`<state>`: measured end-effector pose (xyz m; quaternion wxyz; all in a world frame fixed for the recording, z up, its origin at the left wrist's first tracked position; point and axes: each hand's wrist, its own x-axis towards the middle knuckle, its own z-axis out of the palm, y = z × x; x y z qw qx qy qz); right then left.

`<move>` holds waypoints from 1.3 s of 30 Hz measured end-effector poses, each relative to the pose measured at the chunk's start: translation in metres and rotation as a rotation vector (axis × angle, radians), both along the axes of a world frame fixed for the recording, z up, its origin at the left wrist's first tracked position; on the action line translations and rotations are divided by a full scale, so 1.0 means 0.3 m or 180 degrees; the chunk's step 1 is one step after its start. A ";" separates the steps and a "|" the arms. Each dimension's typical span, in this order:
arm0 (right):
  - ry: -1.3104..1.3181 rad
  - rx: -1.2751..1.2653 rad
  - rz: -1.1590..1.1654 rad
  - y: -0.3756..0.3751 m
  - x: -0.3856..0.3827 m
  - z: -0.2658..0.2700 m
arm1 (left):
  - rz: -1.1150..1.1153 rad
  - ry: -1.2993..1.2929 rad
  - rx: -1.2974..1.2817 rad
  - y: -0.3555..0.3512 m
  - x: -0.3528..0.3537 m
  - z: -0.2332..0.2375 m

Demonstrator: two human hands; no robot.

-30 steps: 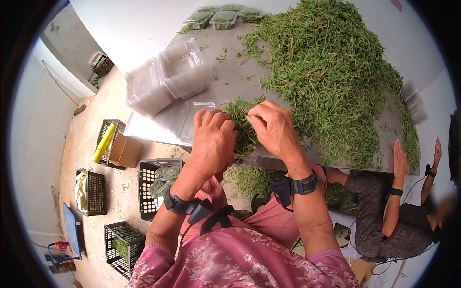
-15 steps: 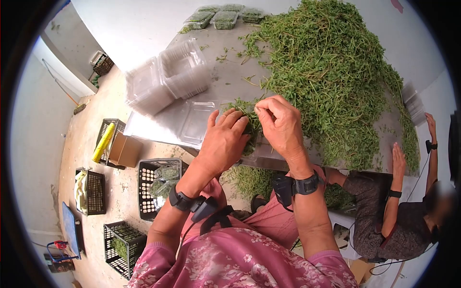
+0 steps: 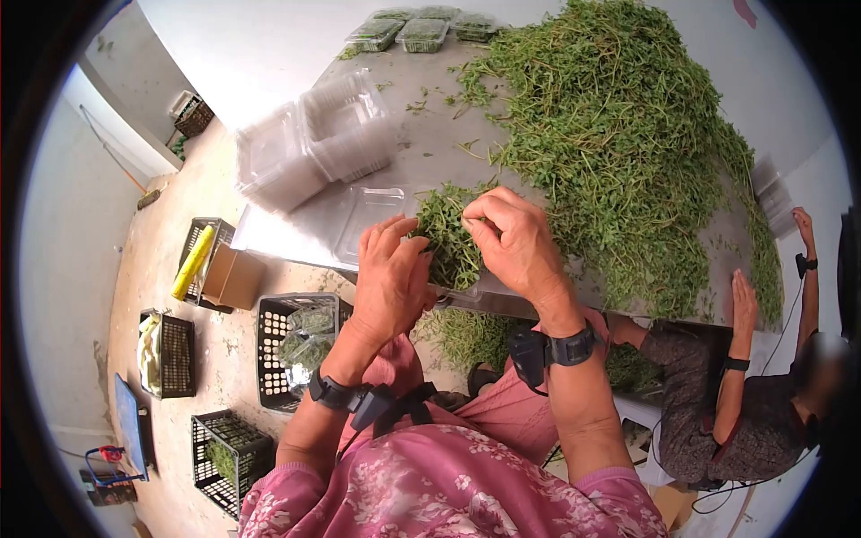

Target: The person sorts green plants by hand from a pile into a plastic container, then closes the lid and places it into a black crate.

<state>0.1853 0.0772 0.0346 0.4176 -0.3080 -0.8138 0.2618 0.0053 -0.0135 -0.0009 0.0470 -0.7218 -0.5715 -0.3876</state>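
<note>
Leafy green sprigs (image 3: 456,235) fill a clear plastic box (image 3: 471,292) at the table's near edge, mostly hidden under the leaves and my hands. My left hand (image 3: 391,269) is closed at the left side of this box, fingers bent and thumb by the leaves. On the right side, my right hand (image 3: 520,240) pinches thumb and forefinger together just over the greens; whatever is between the fingertips is too small to name. Left of the box lies a clear plastic lid (image 3: 372,211), flat on the table.
A big heap of greens (image 3: 619,134) covers the table's right side. Stacked clear boxes (image 3: 314,134) stand at left, filled boxes (image 3: 421,34) at the back. Black crates (image 3: 269,354) are on the floor. Another person (image 3: 762,412) sits at right, hands by the table edge.
My left hand has moved off the top of the greens, left and down to the box's side, uncovering the leaves. My right hand has shifted slightly left and down, still pinched.
</note>
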 end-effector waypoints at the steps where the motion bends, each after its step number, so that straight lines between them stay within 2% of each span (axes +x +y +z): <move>1: 0.0012 -0.0018 0.0065 -0.003 -0.005 -0.006 | 0.0008 -0.0027 0.0009 -0.002 0.000 -0.005; 8: -0.0174 0.0153 0.0316 -0.009 -0.010 -0.012 | -0.0039 -0.0087 0.0094 -0.001 0.006 -0.023; 17: -0.0203 0.0425 0.0189 -0.008 -0.038 -0.061 | 0.0020 -0.0054 -0.0064 0.004 0.021 -0.017; 34: 0.0238 -0.0090 0.0065 0.011 -0.025 -0.029 | 0.0202 -0.0071 -0.0165 -0.003 0.041 0.001; 37: 0.0230 -0.0120 0.0045 0.008 -0.026 -0.026 | 0.0149 -0.0245 0.0242 0.005 0.044 0.010; 39: 0.0241 -0.0167 0.0036 0.004 -0.025 -0.022 | 0.0116 -0.0636 0.0192 -0.005 0.050 0.038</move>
